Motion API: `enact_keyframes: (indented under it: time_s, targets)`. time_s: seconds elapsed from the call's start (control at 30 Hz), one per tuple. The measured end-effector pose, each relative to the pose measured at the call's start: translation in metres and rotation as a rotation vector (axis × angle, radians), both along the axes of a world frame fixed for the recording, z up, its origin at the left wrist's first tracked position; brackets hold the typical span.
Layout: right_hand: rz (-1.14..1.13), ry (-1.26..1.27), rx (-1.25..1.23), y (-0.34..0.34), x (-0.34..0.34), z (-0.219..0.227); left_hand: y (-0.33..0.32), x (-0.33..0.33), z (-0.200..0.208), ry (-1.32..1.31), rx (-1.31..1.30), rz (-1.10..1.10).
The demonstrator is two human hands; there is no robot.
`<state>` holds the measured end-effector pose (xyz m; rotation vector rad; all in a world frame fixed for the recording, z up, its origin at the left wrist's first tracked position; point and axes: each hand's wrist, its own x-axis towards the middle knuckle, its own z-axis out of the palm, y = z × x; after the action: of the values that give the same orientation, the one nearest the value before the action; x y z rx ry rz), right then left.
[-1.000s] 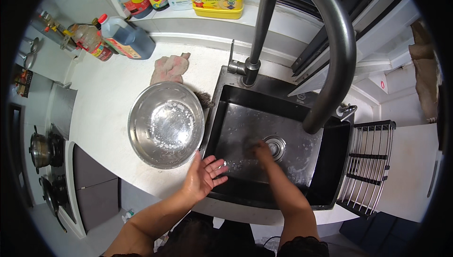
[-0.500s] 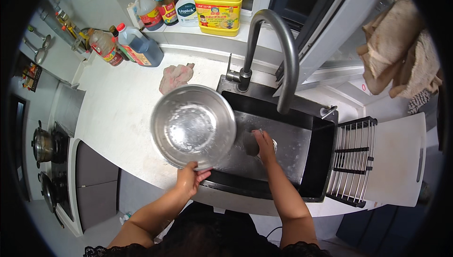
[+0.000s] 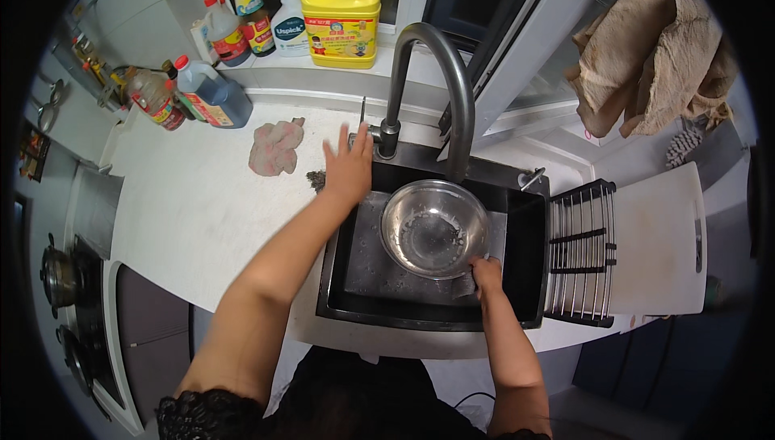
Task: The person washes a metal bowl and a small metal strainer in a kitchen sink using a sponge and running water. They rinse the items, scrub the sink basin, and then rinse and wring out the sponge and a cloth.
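Note:
A shiny steel bowl (image 3: 436,234) sits low inside the black sink (image 3: 420,312), its inside wet. My right hand (image 3: 487,275) is closed on the near right part of its rim. Over the sink's far left corner reaches my left hand (image 3: 349,169), empty, with fingers spread close to the faucet lever (image 3: 363,113). Whether the fingertips touch the lever I cannot tell. A dark scouring pad (image 3: 316,180) lies on the counter by my left wrist, partly hidden by it. The grey faucet (image 3: 452,77) arches over the bowl.
A pinkish rag (image 3: 276,148) lies on the white counter (image 3: 186,198). Several bottles (image 3: 211,93) and a yellow jug (image 3: 341,24) line the back. Right of the sink are a rack (image 3: 581,254) and a white board (image 3: 658,238); brown cloths (image 3: 646,52) hang above.
The bowl has moved from the sink's left edge down into the sink. My left hand let go of it and rose toward the faucet lever; my right hand now grips its rim. The view shifted.

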<state>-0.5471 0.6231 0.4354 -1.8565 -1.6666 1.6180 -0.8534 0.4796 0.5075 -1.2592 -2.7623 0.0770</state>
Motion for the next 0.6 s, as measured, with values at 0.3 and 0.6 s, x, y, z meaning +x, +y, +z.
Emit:
enact_keyframes:
  time_s: [0.3,0.6]
  targets:
    - [-0.037,-0.089,0.134,-0.019,-0.017,-0.009,0.049,-0.050,-0.013,0.258,-0.541,-0.178]
    - [-0.008,-0.075,0.083,-0.025,-0.028,0.001,0.028,-0.056,-0.016,0.210,-0.295,-0.127]
